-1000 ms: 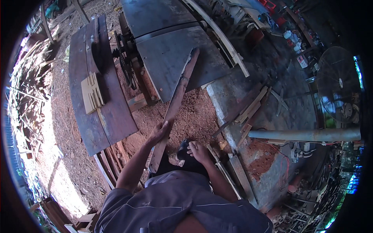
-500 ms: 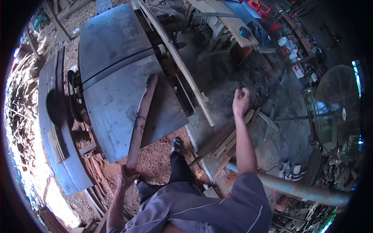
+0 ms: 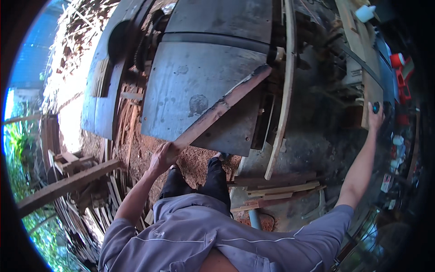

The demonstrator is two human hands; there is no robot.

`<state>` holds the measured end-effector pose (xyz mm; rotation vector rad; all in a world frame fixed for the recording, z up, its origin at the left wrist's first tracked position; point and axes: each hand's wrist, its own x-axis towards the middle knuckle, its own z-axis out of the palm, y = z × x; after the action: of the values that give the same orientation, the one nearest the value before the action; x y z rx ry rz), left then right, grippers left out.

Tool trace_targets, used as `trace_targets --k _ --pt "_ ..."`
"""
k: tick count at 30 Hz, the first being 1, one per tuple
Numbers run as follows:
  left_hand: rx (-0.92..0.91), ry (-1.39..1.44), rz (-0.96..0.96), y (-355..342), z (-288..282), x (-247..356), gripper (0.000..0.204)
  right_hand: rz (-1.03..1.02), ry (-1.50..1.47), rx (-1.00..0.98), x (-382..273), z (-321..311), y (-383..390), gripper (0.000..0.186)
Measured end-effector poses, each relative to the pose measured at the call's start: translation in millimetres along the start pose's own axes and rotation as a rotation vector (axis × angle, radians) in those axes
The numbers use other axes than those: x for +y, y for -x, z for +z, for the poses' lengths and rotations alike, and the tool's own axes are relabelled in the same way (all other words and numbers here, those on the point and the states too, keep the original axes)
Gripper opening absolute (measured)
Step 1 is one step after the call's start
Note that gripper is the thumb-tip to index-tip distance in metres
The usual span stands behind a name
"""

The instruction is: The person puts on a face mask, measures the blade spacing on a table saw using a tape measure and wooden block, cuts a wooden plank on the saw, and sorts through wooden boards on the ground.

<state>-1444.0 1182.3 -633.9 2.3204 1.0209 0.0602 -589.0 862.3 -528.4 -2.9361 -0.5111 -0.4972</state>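
My left hand (image 3: 164,157) is closed round the near end of a long reddish-brown wooden plank (image 3: 210,112). The plank lies slantwise over the grey metal machine table (image 3: 176,81), its rough, dark-edged far end near the table's right side. Far out to the right, my right hand (image 3: 375,120) has its fingers round a small black-and-blue object (image 3: 375,108), perhaps a tape measure, at the end of a wooden bench (image 3: 372,86). I cannot tell whether that object is lifted off the bench.
A long pale batten (image 3: 286,90) runs along the machine's right side. Loose wood strips (image 3: 283,190) lie on the floor by my right leg. Sawdust (image 3: 195,170) covers the ground at my feet. To the left a wooden beam (image 3: 72,186) stands above stacked offcuts.
My right hand has reached out to the right and closed on the small object on the bench. My body and view have turned right; my left hand still holds the plank.
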Motion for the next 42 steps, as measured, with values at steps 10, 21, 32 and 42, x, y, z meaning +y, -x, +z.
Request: trace_targets --k 10,21,32,42 --pt "0.292 0.006 0.004 16 -7 51 0.054 0.282 -1.204 -0.234 -158 -83 183 0.038" --pt "-0.412 0.937 0.135 36 16 112 0.029 0.978 -1.505 -1.321 -325 -147 607 0.046" --pt "-0.677 1.135 -0.171 94 -17 11 0.021 -0.396 -0.84 -1.113 -373 -184 665 0.042" --pt "0.063 0.052 0.101 84 -15 -60 0.08 -0.164 -0.492 -0.448 -404 -121 667 0.011"
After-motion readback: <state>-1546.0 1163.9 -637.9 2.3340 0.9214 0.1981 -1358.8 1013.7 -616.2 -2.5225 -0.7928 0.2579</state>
